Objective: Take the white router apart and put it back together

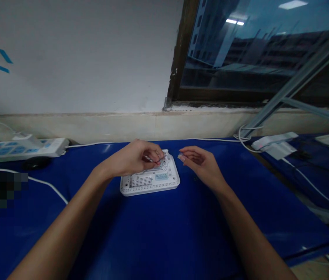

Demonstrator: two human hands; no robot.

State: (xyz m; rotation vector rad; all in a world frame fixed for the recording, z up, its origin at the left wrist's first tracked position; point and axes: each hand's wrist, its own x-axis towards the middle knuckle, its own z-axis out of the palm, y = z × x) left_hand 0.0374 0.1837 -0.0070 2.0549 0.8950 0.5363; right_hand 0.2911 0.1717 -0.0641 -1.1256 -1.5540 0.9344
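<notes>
A flat white plastic device [167, 182] with rounded corners, rows of small vent holes and a pale label lies on the blue table [164, 233]. My left hand [142, 156] is over its far side, fingers closed in a pinch near its far right corner. Something thin and dark shows at those fingertips, too small to name. To the right of the device and apart from it, my right hand [199, 163] hovers with thumb and fingers curled together. Whatever its fingertips pinch, if anything, is too small to make out. The left hand hides part of the device.
A white power strip [48, 147] with a plug and a black object [37, 162] sit at the left. White cables run along the wall. Farther right are a white adapter [279, 147] and a slanted metal bar [281, 93] before the window [240, 50].
</notes>
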